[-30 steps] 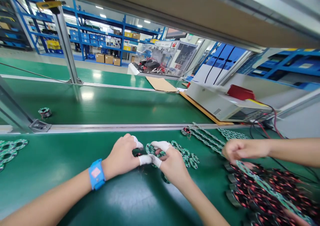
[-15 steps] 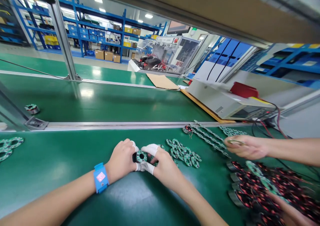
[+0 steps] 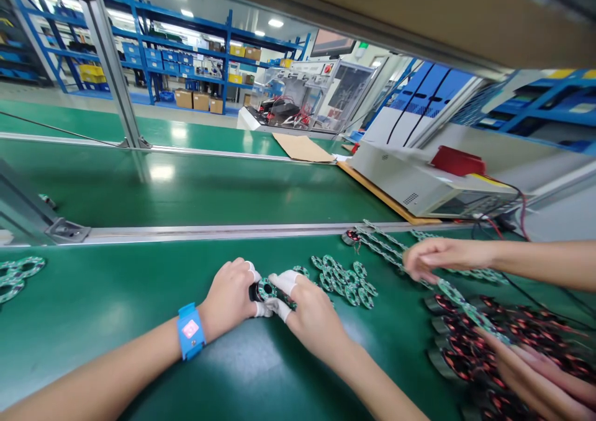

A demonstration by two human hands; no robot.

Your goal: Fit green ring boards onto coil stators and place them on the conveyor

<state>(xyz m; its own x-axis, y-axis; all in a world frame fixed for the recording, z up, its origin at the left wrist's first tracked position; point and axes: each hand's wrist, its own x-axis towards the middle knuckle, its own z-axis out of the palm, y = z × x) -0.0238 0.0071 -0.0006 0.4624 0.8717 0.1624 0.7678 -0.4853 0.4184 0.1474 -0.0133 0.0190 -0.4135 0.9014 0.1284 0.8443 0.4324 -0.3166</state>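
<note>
My left hand, with white finger cots and a blue wrist strap, grips a small dark motor stator from the left. A green ring-shaped circuit board sits at the stator's end, facing me and tilted. My right hand, also in white finger cots, pinches this board's right edge between thumb and fingers. Its fingers partly hide the join between board and stator. Just right of my hands lie loose ring boards in a pile on the green table.
At right, a co-worker's hand hovers by rows of ring boards; their other hand is near many copper-wound stators. One stator stands near the metal rail. A grey instrument stands behind.
The ring board in my hands has tilted and shifted slightly right. The co-worker's upper hand has moved left and no longer shows its ring. Another ring lies on the pile. A far-left stator slid behind the post.
</note>
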